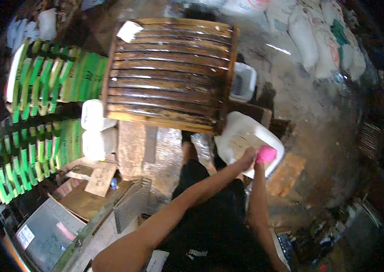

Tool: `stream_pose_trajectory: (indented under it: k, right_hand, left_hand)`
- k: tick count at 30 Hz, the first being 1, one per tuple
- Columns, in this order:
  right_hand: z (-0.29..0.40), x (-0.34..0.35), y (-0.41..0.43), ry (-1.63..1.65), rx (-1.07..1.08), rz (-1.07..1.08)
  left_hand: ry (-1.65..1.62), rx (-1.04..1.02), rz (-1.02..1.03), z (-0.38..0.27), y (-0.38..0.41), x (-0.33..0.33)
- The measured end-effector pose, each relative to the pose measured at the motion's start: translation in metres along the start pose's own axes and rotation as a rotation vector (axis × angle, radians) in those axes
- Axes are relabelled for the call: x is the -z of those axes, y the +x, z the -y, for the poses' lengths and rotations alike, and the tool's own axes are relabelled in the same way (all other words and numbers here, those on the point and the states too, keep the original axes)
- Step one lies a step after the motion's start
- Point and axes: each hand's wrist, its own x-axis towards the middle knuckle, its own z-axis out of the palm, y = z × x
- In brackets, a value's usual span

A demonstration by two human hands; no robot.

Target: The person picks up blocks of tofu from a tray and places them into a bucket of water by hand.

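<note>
A white plastic tub point(227, 149) with cloudy liquid in it stands in front of me, right of the slatted wooden table point(168, 68). Over its near right side, my right hand point(263, 158) is at a bright pink thing point(267, 153), perhaps a cloth or scoop, that partly hides the fingers. My left hand point(248, 159) is close beside it, over the tub; its fingers are too blurred to read. The table's dark slats look wet, and a white block point(129, 31) rests on its far left corner.
Green-edged wooden frames point(42, 74) stand in rows at left, near white containers point(93, 115). Another white tub point(243, 83) sits right of the table. A wooden board point(285, 174) lies beside the near tub. White sacks point(304, 40) are piled at the far right on the wet floor.
</note>
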Motion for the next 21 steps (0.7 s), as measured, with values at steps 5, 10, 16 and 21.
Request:
stream_pose_trajectory:
  k: [5,10,16,21]
  right_hand:
    - [0.036,0.026,-0.058,0.316,0.073,0.006]
    - [0.083,0.117,-0.129,0.646,0.138,0.275]
    - [0.101,0.12,-0.171,0.629,0.076,0.111]
    - [0.091,0.129,-0.214,0.538,0.017,0.11]
  left_hand:
    - [0.047,-0.045,-0.01,-0.124,-0.1,0.081]
    - [1.432,-1.023,-0.734,-0.329,-0.132,0.239]
    - [1.808,-1.084,-1.114,-0.527,-0.064,0.368]
    - [1.996,-0.941,-1.031,-0.593,-0.033,0.429]
